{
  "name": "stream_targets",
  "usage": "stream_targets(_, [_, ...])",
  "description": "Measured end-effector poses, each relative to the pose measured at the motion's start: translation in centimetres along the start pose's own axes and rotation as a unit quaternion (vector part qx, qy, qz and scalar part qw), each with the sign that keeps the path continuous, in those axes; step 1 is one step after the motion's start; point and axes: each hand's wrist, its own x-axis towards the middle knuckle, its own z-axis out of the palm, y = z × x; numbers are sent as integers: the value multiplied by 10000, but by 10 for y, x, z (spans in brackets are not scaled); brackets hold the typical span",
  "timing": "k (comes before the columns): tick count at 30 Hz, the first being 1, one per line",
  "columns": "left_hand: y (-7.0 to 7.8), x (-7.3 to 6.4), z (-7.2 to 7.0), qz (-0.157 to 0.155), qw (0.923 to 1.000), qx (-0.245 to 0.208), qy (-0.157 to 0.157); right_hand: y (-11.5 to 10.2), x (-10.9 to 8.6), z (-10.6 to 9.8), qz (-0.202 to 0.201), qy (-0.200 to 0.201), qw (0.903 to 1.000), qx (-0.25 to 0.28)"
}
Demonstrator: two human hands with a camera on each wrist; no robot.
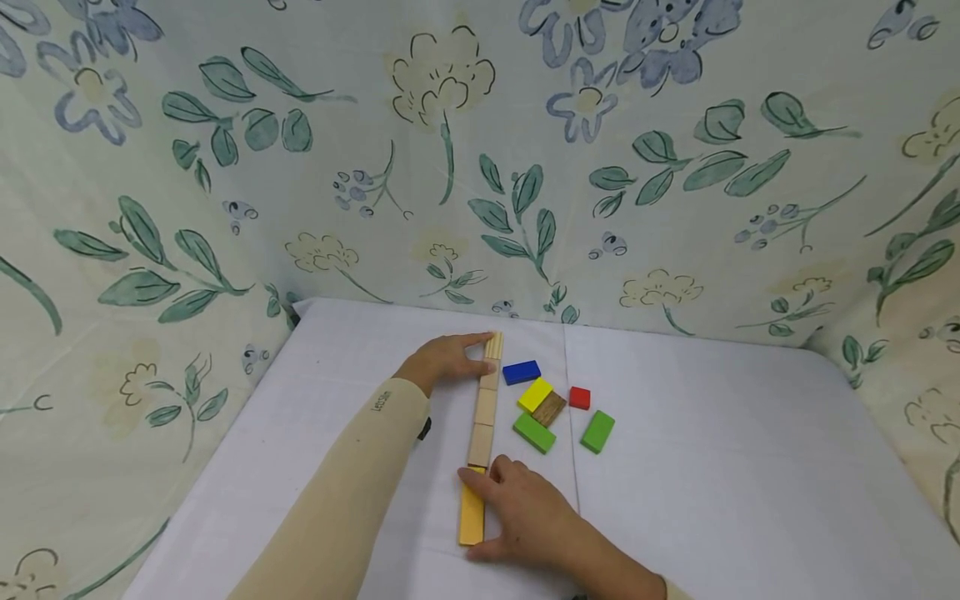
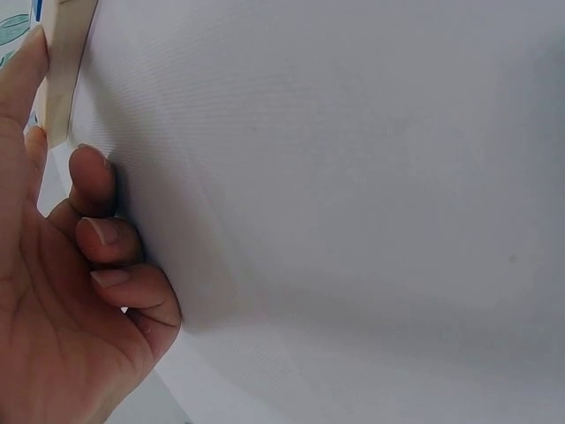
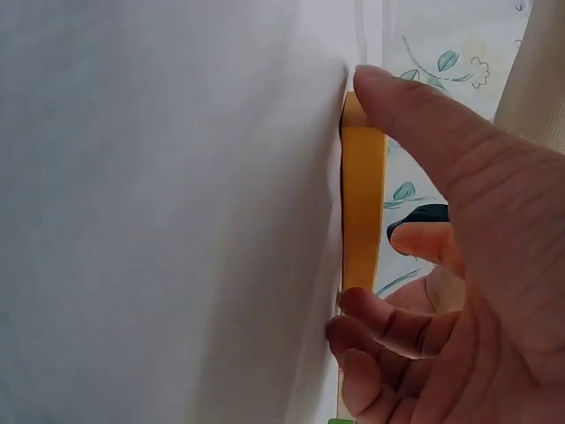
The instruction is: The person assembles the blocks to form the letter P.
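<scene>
A straight row of plain wooden blocks (image 1: pixel 484 407) runs away from me across the white table. At its far end, my left hand (image 1: pixel 446 358) holds a pale wooden block (image 1: pixel 493 346) between thumb and index finger; its other fingers curl loosely against the cloth in the left wrist view. Closing the near end is an orange-yellow block (image 1: pixel 472 521). My right hand (image 1: pixel 528 512) spans that block lengthwise, the thumb at its near end and the index finger over its far end. In the right wrist view, the block's long yellow side (image 3: pixel 362 203) shows between thumb and fingers.
Right of the row lie a blue block (image 1: pixel 522 372), a yellow block (image 1: pixel 535 395), a brown block (image 1: pixel 549 409), a red cube (image 1: pixel 580 397) and two green blocks, one nearer (image 1: pixel 535 433) and one farther right (image 1: pixel 597 432). A flowered cloth (image 1: pixel 450 275) hangs behind the table.
</scene>
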Motion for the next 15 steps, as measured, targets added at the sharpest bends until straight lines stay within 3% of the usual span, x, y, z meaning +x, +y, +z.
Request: stream_targets(15, [4,-9,-2,8,9999,132,36,0,-1,3,-67,194,9998,-51])
